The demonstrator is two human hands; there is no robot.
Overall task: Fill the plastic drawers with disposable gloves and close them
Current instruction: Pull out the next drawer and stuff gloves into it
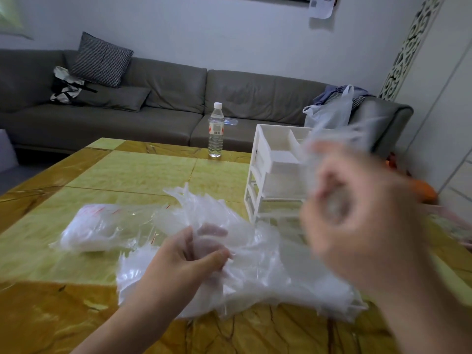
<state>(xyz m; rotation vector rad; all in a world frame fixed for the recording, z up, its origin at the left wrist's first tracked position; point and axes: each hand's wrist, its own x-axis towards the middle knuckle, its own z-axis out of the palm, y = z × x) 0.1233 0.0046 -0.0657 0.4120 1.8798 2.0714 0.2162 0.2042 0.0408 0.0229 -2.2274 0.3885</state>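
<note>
A loose heap of clear disposable gloves [258, 272] lies on the yellow table [143, 172] in front of me. My left hand [184, 259] grips a bunch of them near the heap's left side. My right hand [357, 221], blurred, is raised in front of the white plastic drawer unit [270, 172] and holds a crumpled clear glove [339, 139] that trails upward. The drawer unit stands at the right of the table with its top compartments open upward. A sealed clear pack of gloves [94, 226] lies to the left of the heap.
A water bottle [216, 131] stands at the table's far edge. Behind it runs a grey sofa [163, 108] with a checked cushion [101, 60], a bag and a white plastic bag [329, 111]. An orange object [421, 190] lies on the floor at right.
</note>
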